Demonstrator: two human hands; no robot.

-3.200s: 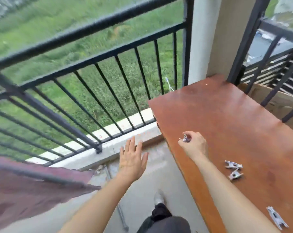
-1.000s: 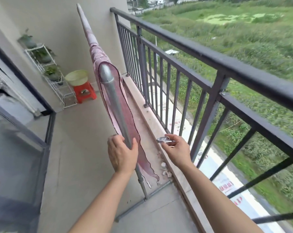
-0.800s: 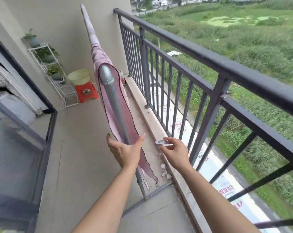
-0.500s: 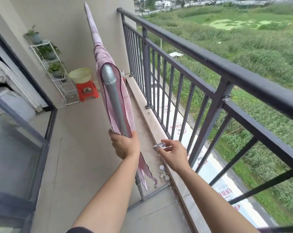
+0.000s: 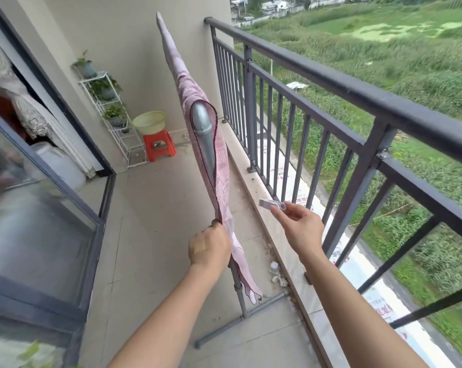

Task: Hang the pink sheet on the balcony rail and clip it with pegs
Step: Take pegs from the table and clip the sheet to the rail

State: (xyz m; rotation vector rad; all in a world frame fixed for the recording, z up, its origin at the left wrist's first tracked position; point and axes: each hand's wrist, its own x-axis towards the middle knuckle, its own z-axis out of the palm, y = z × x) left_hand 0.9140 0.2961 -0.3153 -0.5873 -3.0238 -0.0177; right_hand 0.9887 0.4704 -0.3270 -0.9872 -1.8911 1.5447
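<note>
Presently, pink sheet (image 5: pixel 221 166): draped over grey rack pole (image 5: pixel 206 139), centre frame, left of balcony rail (image 5: pixel 330 78).
Left hand (image 5: pixel 210 247): gripping sheet's lower edge.
Right hand (image 5: pixel 298 229): pinching peg (image 5: pixel 272 204), just right of sheet.
Basin (image 5: pixel 149 122): on red stool (image 5: pixel 159 146); contents not visible.
Pots (image 5: pixel 106 92): holding green plants, upper left.

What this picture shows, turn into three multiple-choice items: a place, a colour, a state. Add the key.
1. The pink patterned sheet hangs: A over the grey metal pole of the drying stand; B over a rope line; C in a basket.
2. The plastic stool under the pale green basin is: A blue; B red-orange; C white.
3. The right hand: A lies flat, empty; B grips a broom; C pinches a small silvery peg.
Key: 1 A, it drapes over the pole, the left hand gripping its edges. 2 B, seat and legs are red-orange. 3 C, thumb and fingers pinch the peg.
</note>
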